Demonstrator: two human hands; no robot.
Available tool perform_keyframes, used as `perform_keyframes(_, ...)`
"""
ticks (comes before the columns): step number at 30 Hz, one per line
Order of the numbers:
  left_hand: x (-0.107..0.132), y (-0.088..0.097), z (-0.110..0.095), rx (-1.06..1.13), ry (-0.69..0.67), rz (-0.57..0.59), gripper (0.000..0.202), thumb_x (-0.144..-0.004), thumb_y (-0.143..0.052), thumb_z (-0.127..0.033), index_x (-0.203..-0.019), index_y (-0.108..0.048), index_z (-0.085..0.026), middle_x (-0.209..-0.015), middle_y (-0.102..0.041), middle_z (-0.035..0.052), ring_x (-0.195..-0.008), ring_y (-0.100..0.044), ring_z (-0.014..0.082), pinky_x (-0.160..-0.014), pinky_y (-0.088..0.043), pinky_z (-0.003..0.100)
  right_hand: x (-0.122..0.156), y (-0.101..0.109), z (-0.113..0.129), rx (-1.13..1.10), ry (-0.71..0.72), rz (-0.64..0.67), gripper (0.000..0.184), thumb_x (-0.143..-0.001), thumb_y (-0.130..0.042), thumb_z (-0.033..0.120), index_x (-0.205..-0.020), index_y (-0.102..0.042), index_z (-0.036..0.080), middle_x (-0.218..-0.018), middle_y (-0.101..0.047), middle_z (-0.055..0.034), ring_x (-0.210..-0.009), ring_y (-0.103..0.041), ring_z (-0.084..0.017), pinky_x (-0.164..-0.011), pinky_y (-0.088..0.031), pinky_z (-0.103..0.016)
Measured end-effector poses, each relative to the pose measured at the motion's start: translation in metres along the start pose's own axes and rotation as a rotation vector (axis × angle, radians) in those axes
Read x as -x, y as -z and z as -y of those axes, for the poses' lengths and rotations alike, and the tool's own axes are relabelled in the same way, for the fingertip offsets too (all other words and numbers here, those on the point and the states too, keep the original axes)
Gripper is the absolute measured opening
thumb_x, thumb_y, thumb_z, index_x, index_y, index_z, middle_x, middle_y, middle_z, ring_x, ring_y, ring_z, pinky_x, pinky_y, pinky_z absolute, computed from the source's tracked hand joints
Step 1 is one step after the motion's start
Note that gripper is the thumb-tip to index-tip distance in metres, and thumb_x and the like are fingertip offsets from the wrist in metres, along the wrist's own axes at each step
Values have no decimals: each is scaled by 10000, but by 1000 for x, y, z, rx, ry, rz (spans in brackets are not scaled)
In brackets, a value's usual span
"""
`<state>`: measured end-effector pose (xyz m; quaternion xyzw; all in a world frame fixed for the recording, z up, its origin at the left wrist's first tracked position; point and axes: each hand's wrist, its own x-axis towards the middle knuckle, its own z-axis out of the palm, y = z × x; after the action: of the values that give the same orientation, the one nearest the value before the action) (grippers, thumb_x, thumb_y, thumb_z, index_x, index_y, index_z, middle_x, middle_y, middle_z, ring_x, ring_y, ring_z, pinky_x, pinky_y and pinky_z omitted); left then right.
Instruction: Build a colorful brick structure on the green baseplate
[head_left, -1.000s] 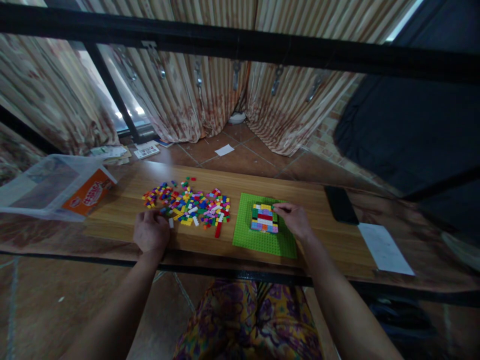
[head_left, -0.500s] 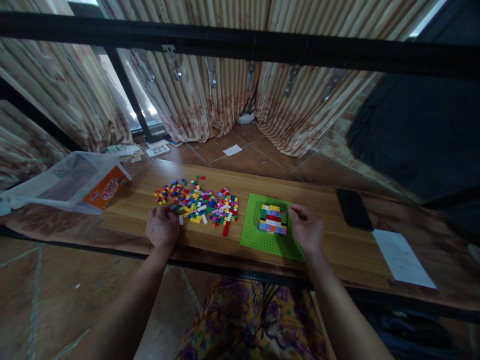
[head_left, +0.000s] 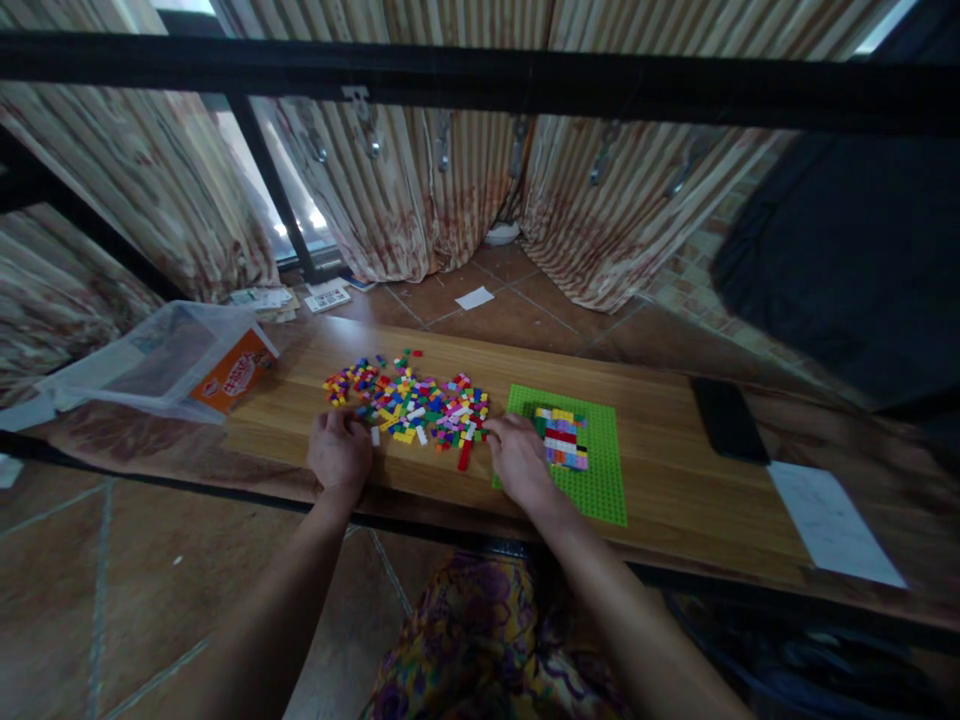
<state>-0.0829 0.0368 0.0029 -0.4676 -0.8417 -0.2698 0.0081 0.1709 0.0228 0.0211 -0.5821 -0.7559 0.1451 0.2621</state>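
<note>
Right hand [head_left: 519,458]: fingertips at the pile [head_left: 420,408]; I cannot tell if they pinch anything. Just left of it, 1 red brick [head_left: 464,456]; just right, the build [head_left: 564,442] on its plate [head_left: 609,460]. Left hand [head_left: 339,452]: curled by the pile, contents hidden.

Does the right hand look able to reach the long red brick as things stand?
Probably yes: the right hand is beside the long red brick, which lies uncovered at the near edge of the pile.
</note>
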Motion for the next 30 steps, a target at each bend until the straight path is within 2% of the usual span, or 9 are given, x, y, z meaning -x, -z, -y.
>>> perform_keyframes(5,0,1,0,6,0,11,263,-850,-480,-236,-1015,-681,-196,-1102,-629,102,-971,-593,243,-769,-457,324,-7,-12,0,19,-28,30,231,-871,-517,117,-941,-721,201,-956,-668,-106,-947,-598,-238,-869,-447,-342)
perform_keyframes(10,0,-1,1,-4,-3,7,258,-853,-474,-237,-999,-682,-190,-1101,-632,104,-979,-593,243,-775,-456,325,-10,-18,6,40,-90,5,222,-868,-520,144,-852,-726,223,-902,-680,-81,-869,-620,-226,-801,-459,-329)
perform_keyframes(15,-1,-2,2,-3,-2,5,255,-855,-476,-247,-994,-681,-188,-1101,-632,102,-974,-594,242,-767,-457,321,-13,-20,9,-34,-189,9,213,-850,-547,138,-848,-737,234,-919,-691,-63,-867,-639,-222,-792,-458,-326)
perform_keyframes(25,-1,-2,2,-4,7,4,257,-856,-475,-241,-989,-690,-199,-1103,-632,99,-951,-593,239,-728,-453,320,-8,-24,8,-165,-28,-40,249,-850,-528,64,-892,-714,225,-952,-660,-44,-904,-632,-185,-823,-472,-284)
perform_keyframes(30,-2,-4,4,1,2,-7,253,-853,-487,-244,-993,-692,-199,-1105,-637,97,-967,-594,246,-757,-457,328,-2,-9,11,-275,59,-143,249,-882,-504,97,-908,-711,234,-937,-650,-43,-883,-633,-177,-807,-492,-285)
